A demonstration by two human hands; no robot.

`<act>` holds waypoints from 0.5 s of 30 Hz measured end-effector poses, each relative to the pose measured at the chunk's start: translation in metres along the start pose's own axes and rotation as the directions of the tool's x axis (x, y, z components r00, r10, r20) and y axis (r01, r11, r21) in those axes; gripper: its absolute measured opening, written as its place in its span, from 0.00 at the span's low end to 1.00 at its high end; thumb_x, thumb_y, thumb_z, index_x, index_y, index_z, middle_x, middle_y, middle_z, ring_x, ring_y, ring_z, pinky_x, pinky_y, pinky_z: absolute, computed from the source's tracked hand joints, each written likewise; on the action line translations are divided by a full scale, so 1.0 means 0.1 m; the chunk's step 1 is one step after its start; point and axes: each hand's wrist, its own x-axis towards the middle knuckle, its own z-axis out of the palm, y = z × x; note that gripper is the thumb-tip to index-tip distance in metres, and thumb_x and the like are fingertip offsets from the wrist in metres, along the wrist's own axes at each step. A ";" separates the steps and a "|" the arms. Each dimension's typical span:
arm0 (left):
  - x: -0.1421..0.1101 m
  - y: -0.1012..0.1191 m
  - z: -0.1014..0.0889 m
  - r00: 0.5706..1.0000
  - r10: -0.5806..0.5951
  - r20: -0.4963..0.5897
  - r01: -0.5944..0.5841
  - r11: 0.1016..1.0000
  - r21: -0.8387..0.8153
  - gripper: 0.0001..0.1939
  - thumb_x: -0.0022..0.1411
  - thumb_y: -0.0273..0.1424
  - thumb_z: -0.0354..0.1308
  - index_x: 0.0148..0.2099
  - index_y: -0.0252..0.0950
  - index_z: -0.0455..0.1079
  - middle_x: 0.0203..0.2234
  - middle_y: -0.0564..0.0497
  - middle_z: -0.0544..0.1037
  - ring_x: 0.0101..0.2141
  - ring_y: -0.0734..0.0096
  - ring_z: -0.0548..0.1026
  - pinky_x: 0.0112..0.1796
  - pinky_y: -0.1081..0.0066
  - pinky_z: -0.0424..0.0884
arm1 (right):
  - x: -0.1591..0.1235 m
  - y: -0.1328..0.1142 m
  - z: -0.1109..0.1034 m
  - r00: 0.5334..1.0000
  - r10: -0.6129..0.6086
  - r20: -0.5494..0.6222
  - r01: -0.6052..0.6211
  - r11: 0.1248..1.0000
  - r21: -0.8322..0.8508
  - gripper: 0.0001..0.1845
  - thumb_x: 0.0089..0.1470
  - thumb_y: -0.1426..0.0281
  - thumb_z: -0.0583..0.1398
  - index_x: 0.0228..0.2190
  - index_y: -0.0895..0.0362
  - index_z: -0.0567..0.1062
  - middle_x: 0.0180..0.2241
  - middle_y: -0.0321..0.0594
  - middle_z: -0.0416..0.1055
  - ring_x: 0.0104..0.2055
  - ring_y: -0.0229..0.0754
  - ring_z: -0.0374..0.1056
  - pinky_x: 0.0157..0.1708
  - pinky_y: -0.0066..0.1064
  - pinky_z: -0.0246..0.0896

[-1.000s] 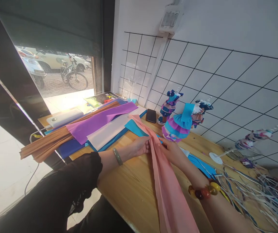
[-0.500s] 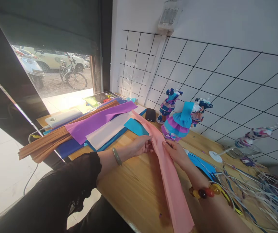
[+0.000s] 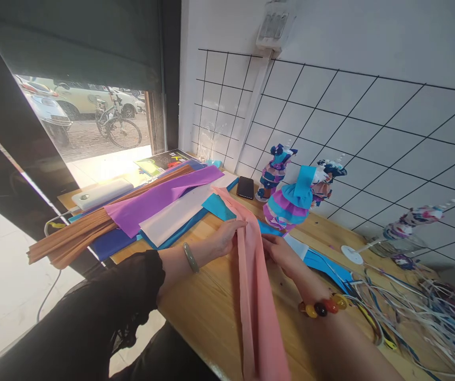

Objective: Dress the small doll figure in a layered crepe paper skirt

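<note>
A long pink crepe paper strip (image 3: 260,280), folded lengthwise, runs from the far papers down toward me over the wooden table. At its left edge, my left hand (image 3: 227,237) pinches the strip between thumb and fingers. My right hand (image 3: 285,255) is closed at the strip's right edge, its fingertips partly hidden behind the paper. Beneath the strip's far end lies a turquoise sheet (image 3: 216,205). Left of it are a pale pink sheet (image 3: 174,223), a purple sheet (image 3: 160,203) and a pleated brown bundle (image 3: 80,233).
A black phone (image 3: 245,187) lies by the wall grid. Beyond my right hand stand a turquoise-and-purple ruffled doll figure (image 3: 289,203) and a smaller one (image 3: 273,172). Tangled cords (image 3: 410,312) cover the right side. A white power bank-like device (image 3: 102,193) sits at the left.
The strip's near end has swung right, then back left, and its folds have shifted. My right hand has moved from the strip's top surface to its right edge; my left hand has stayed nearly in place.
</note>
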 end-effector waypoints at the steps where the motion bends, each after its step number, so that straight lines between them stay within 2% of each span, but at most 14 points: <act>1: 0.01 0.00 0.00 1.000 0.008 0.012 -0.008 1.000 -0.008 0.07 0.49 0.28 0.60 0.25 0.34 0.63 0.22 0.55 0.68 0.25 0.77 0.66 0.31 0.74 0.63 | 0.00 -0.01 0.02 1.000 0.013 0.004 -0.013 1.000 0.010 0.17 0.50 0.57 0.56 0.29 0.58 0.75 0.19 0.36 0.71 0.21 0.40 0.66 0.20 0.30 0.61; 5: 0.02 0.01 0.02 0.999 0.012 0.050 -0.011 0.999 -0.034 0.03 0.49 0.27 0.57 0.28 0.34 0.66 0.24 0.52 0.71 0.27 0.74 0.69 0.32 0.73 0.65 | 0.02 -0.02 0.05 1.000 0.004 -0.015 -0.004 1.000 0.025 0.22 0.52 0.52 0.54 0.26 0.59 0.75 0.22 0.41 0.74 0.22 0.41 0.68 0.22 0.31 0.63; 9: 0.01 0.01 0.03 0.997 0.021 0.079 -0.016 0.998 -0.062 0.06 0.50 0.27 0.58 0.33 0.34 0.69 0.26 0.51 0.74 0.29 0.72 0.71 0.34 0.72 0.67 | 0.08 -0.01 -0.03 0.988 -0.091 -0.128 0.084 0.995 -0.056 0.24 0.51 0.52 0.55 0.35 0.59 0.76 0.34 0.44 0.77 0.33 0.45 0.71 0.31 0.34 0.65; 12: 0.00 -0.02 0.01 0.999 -0.006 0.034 0.007 0.999 -0.037 0.07 0.50 0.28 0.59 0.34 0.34 0.68 0.27 0.51 0.74 0.28 0.70 0.71 0.34 0.70 0.68 | 0.12 0.03 -0.17 0.957 -0.166 -0.237 0.124 0.976 -0.181 0.23 0.49 0.55 0.56 0.39 0.60 0.75 0.39 0.44 0.76 0.39 0.47 0.70 0.36 0.36 0.63; 15: -0.01 -0.06 -0.01 0.998 -0.042 -0.052 0.042 0.999 -0.002 0.06 0.50 0.29 0.60 0.32 0.35 0.66 0.26 0.51 0.74 0.29 0.69 0.72 0.33 0.70 0.67 | 0.15 0.12 -0.33 0.945 -0.192 -0.266 0.105 0.945 -0.311 0.22 0.49 0.56 0.55 0.37 0.60 0.76 0.36 0.43 0.76 0.37 0.48 0.71 0.35 0.36 0.62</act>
